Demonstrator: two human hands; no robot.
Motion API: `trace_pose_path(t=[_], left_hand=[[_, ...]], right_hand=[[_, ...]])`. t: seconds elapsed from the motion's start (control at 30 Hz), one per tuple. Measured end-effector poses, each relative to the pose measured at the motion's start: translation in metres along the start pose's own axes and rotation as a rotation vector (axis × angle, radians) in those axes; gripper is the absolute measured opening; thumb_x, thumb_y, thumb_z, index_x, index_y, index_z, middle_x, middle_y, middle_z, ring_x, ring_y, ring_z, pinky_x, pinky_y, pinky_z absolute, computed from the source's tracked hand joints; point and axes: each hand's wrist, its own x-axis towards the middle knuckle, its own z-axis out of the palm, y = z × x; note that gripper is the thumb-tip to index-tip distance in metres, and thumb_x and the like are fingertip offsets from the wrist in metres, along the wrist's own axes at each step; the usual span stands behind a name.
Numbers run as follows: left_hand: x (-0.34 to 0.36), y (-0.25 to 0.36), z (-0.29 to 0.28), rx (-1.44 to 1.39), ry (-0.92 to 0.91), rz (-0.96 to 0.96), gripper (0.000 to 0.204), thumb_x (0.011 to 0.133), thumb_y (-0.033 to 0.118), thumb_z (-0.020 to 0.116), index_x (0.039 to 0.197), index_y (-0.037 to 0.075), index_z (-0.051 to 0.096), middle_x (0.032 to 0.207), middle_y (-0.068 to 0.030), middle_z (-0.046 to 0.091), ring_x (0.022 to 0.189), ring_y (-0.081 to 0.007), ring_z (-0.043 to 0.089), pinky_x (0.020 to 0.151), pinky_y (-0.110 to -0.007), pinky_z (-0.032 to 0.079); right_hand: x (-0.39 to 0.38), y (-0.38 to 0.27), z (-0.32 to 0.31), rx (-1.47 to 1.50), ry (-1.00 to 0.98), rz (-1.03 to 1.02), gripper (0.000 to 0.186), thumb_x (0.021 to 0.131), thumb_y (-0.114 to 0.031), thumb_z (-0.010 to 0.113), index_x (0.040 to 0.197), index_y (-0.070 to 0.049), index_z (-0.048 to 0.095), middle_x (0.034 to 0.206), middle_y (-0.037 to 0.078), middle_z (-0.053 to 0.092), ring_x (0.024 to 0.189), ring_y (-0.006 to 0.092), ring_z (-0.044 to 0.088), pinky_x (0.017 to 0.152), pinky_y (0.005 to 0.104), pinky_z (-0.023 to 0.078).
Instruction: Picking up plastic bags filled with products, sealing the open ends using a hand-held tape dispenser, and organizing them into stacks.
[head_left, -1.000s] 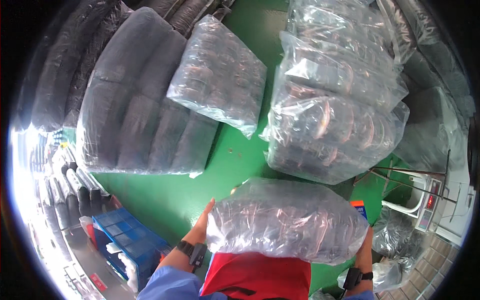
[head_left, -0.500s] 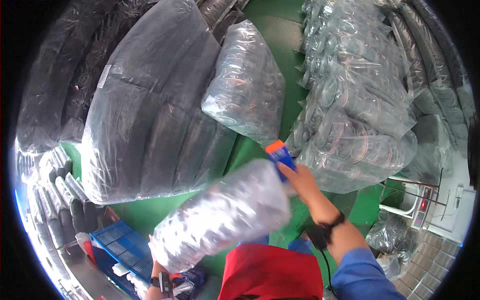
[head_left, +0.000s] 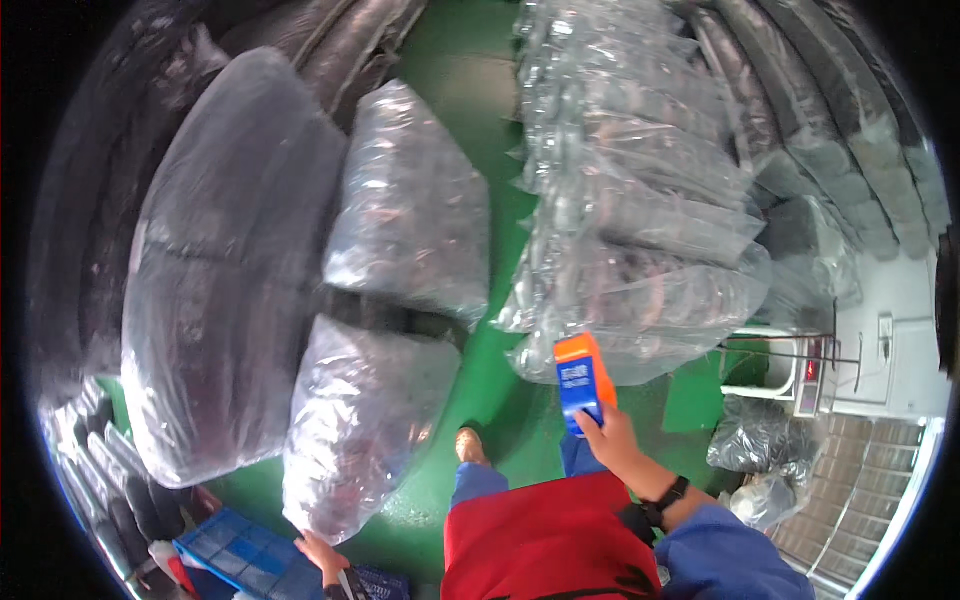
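In my right hand (head_left: 610, 440) is a blue and orange hand-sized block (head_left: 580, 390) with a printed label; the fingers are wrapped round its lower end, orange part upward. At the lower left, my left hand (head_left: 320, 555) has its fingers stretched out at the bottom corner of a clear plastic-wrapped bundle (head_left: 365, 420). That bundle lies slantwise beside a large dark wrapped bundle (head_left: 225, 270) and below another clear-wrapped one (head_left: 415, 210). What is inside the wrapping cannot be made out clearly.
A row of clear-wrapped bundles (head_left: 650, 210) stands ahead on the right, with long dark wrapped rolls (head_left: 850, 130) beyond. A blue plastic crate (head_left: 245, 550) sits at lower left. At right are a white-framed stand with a red display (head_left: 810, 372) and crumpled plastic (head_left: 760, 440). The floor (head_left: 500, 370) is green.
The clear-wrapped bundle has moved from in front of me to the left, onto the spot beside the dark one. My right hand has come away from it with the blue and orange block. The view has shifted.
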Motion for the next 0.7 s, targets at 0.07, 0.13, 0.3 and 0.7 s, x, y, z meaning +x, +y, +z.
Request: trace_pose_path(t=[0.07, 0.13, 0.3, 0.7], left_hand=[[-0.042, 0.038, 0.031, 0.201, 0.413, 0.415, 0.051, 0.098, 0.018, 0.048, 0.144, -0.001, 0.035, 0.134, -0.0199, 0.047, 0.128, -0.0355, 0.042, 0.112, -0.042, 0.028], [-0.094, 0.091, 0.075, 0.275, 0.187, 0.878, 0.048, 0.096, 0.008, 0.049, 0.142, -0.001, 0.038, 0.136, -0.0207, 0.047, 0.13, -0.0343, 0.042, 0.112, -0.041, 0.028], [-0.259, 0.188, 0.26, 0.472, -0.617, 1.017, 0.053, 0.082, 0.005, 0.066, 0.133, 0.0, 0.05, 0.143, -0.0192, 0.046, 0.134, -0.0329, 0.041, 0.111, -0.041, 0.032], [-0.36, 0.259, 0.536, 0.102, -0.769, 0.582, 0.066, 0.094, 0.027, 0.062, 0.147, 0.002, 0.032, 0.112, -0.0073, 0.059, 0.094, -0.0142, 0.055, 0.08, -0.028, 0.045]], right_hand=[[-0.005, 0.006, -0.064, -0.161, 0.14, -0.179, 0.038, 0.088, -0.034, 0.066, 0.104, 0.001, 0.06, 0.087, 0.021, 0.066, 0.078, 0.0389, 0.066, 0.07, 0.0466, 0.05], [0.022, 0.016, -0.131, -0.116, 0.216, -0.229, 0.042, 0.088, -0.03, 0.066, 0.112, 0.003, 0.056, 0.099, 0.025, 0.063, 0.091, 0.0425, 0.062, 0.079, 0.0483, 0.049], [0.214, 0.079, -0.258, -0.531, 0.448, -0.481, 0.039, 0.088, -0.029, 0.066, 0.105, 0.005, 0.055, 0.094, 0.027, 0.06, 0.084, 0.0444, 0.059, 0.073, 0.0508, 0.045], [0.224, 0.233, -0.406, 0.049, 0.415, -0.232, 0.068, 0.077, -0.013, 0.073, 0.138, -0.004, 0.045, 0.139, 0.018, 0.049, 0.132, 0.031, 0.045, 0.11, 0.0396, 0.033]])
